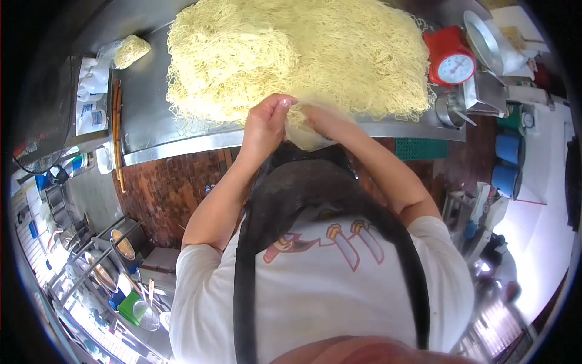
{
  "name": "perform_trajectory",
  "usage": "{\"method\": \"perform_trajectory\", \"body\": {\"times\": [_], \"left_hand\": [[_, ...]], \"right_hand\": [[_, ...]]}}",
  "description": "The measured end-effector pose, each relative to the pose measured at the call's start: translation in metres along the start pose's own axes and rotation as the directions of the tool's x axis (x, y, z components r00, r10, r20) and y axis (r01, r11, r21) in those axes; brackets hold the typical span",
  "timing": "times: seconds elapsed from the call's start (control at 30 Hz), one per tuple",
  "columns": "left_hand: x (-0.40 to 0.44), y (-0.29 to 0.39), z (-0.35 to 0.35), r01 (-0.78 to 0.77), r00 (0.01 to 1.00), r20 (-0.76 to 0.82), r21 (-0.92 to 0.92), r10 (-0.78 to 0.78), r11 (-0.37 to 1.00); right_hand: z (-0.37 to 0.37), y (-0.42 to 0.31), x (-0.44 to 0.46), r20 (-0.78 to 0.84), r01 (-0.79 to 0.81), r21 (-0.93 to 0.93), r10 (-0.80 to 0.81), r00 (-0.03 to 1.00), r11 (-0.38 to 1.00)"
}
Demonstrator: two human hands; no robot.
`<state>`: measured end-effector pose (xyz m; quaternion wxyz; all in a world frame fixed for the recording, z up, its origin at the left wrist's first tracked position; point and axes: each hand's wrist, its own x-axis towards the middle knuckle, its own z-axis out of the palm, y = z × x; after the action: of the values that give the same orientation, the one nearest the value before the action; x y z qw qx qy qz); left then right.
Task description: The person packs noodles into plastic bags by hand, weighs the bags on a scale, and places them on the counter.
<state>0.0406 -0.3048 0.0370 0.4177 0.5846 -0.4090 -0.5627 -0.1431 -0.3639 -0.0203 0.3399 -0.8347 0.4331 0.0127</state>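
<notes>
A large heap of yellow noodles (291, 54) covers much of the steel table (148, 100). At its near edge, in front of my apron, my left hand (267, 124) pinches the rim of a thin clear plastic bag (309, 138). My right hand (327, 121) is at the bag's other side, blurred, with its fingers partly hidden by the plastic. The bag hangs between both hands, just over the table's front edge.
A filled noodle bag (131, 51) and wooden sticks (117, 130) are on the left. A red scale (451, 60) and a metal pot (449, 110) stand on the right. Another person (502, 261) is in the right background.
</notes>
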Motion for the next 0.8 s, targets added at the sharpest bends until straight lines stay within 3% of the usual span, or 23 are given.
{"method": "perform_trajectory", "body": {"times": [0.13,0.23,0.33,0.37,0.47,0.57,0.67,0.77,0.8], "left_hand": [[0.005,-0.010,-0.018,-0.012,0.998,-0.065,-0.056,0.008,0.998],[0.005,-0.009,-0.014,-0.007,0.999,-0.032,-0.038,0.006,0.999],[0.005,-0.006,-0.007,-0.010,1.000,0.003,-0.029,0.010,1.000],[0.002,-0.006,-0.007,-0.003,1.000,0.015,-0.035,0.003,0.999],[0.001,-0.003,-0.016,0.020,0.998,-0.064,-0.060,-0.024,0.998],[0.001,0.002,-0.024,0.013,0.997,-0.076,-0.116,-0.022,0.993],[0.006,-0.004,-0.025,-0.028,0.996,-0.090,-0.080,0.021,0.996],[0.003,0.000,-0.023,0.017,0.997,-0.078,-0.067,-0.022,0.998],[0.004,-0.001,-0.023,0.008,0.996,-0.084,-0.060,-0.013,0.998]], "right_hand": [[-0.043,-0.011,-0.005,0.005,0.065,0.086,-0.066,0.998,0.994],[-0.006,0.004,0.004,-0.044,0.070,0.148,-0.064,0.997,0.986],[0.030,0.008,0.013,-0.031,0.094,-0.081,-0.097,0.995,0.992],[0.046,0.021,0.021,0.018,0.023,-0.017,-0.023,1.000,1.000],[0.007,0.005,0.009,-0.139,0.119,0.050,-0.111,0.984,0.992],[-0.055,-0.021,-0.010,-0.292,0.288,0.230,-0.217,0.932,0.929],[-0.044,-0.028,-0.006,-0.378,0.348,0.329,-0.216,0.900,0.878],[-0.045,-0.039,-0.003,-0.401,0.220,0.432,-0.032,0.915,0.874],[-0.055,-0.044,-0.002,-0.460,0.288,0.444,-0.060,0.886,0.849]]}}
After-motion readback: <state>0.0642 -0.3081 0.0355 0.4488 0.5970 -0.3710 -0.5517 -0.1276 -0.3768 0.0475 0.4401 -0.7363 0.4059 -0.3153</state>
